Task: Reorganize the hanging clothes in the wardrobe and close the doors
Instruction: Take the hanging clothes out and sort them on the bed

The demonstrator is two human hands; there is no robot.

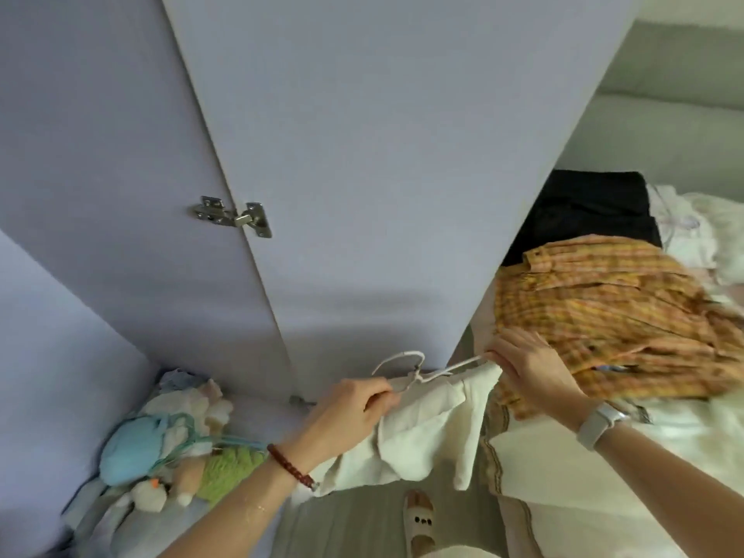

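Observation:
A cream-white garment (426, 432) hangs on a white hanger (406, 366) in front of the open lilac wardrobe door (382, 175). My left hand (350, 408) grips the garment's left shoulder and the hanger beneath the hook. My right hand (527, 364) pinches the hanger's right end together with the cloth. An orange plaid shirt (604, 316) lies on the bed just behind my right hand, with a black garment (583, 211) beyond it.
A metal hinge (233, 217) joins the door to the wardrobe side. Soft toys and small items (169, 449) are piled on the wardrobe floor at lower left. The bed (604, 469) with white bedding fills the right. My slippered foot (418, 521) stands on grey flooring.

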